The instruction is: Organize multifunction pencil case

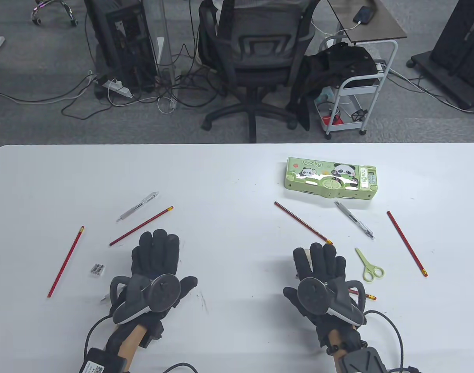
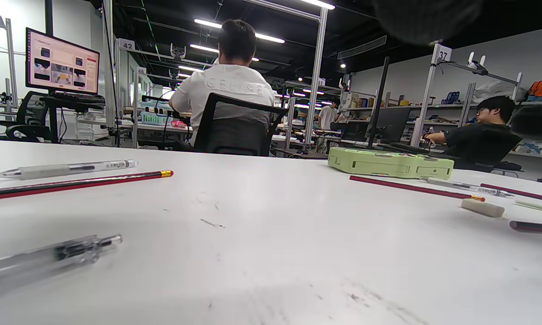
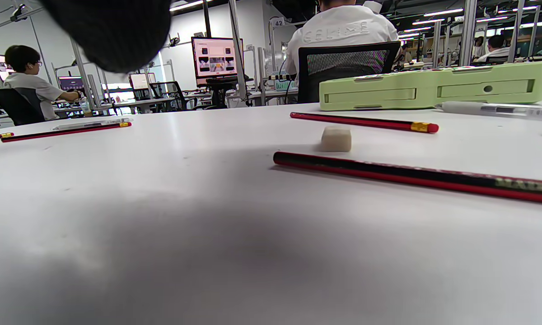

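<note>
1. Pencil case [image 1: 331,178] sits shut, upper right of the table view, on the white surface [image 1: 229,182]. Looks like hard plastic w/ a glossy lid: prob. light, stiff, a bit slippery. Best taken by its long sides, both edges, not the button panel at its right end.
2. Loose stuff is thin and light: red pencils, e.g. one lower left [image 1: 66,261], pens [image 1: 138,206], small green scissors [image 1: 368,265], a sharpener [image 1: 98,269]. Pencils will prob. roll; pinch mid-shaft. Scissors: take by the handles.
3. Left hand [image 1: 157,264] lies flat, fingers straight, grip wide, holding nothing. Right hand [image 1: 322,272] same: flat, grip wide, empty.
4. Table view alone gives the layout and both hands.
5. Right wrist view alone shows the case's side wall w/ slots, plus an eraser [image 3: 336,138] and a pencil [image 3: 415,177] that the right hand mostly hides from above.
6. Left wrist view shows a clear pen [image 2: 49,259], blurred, lower left; the hand covers most of it from above.
</note>
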Action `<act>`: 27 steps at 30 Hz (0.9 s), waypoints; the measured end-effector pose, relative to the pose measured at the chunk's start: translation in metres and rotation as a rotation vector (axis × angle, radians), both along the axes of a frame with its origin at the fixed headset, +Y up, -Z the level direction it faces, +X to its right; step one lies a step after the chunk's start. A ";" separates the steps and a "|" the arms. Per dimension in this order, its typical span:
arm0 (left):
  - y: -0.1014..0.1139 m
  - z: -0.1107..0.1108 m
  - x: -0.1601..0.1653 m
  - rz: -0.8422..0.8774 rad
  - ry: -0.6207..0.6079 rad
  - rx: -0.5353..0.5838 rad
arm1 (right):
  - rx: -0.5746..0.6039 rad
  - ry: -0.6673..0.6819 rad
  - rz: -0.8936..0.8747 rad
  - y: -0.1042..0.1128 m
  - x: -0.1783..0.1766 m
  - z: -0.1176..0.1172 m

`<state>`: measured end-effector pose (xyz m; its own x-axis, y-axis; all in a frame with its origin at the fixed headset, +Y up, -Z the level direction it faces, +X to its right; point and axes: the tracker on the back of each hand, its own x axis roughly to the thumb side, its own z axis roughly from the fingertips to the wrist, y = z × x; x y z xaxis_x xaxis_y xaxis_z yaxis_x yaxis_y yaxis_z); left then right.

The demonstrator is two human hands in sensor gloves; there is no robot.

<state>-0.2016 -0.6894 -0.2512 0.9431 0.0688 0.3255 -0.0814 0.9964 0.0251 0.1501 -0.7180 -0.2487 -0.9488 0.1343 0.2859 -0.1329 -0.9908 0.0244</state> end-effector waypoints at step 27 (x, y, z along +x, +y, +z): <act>0.007 -0.002 -0.012 0.029 0.046 0.010 | -0.127 -0.138 -0.027 0.022 0.030 -0.051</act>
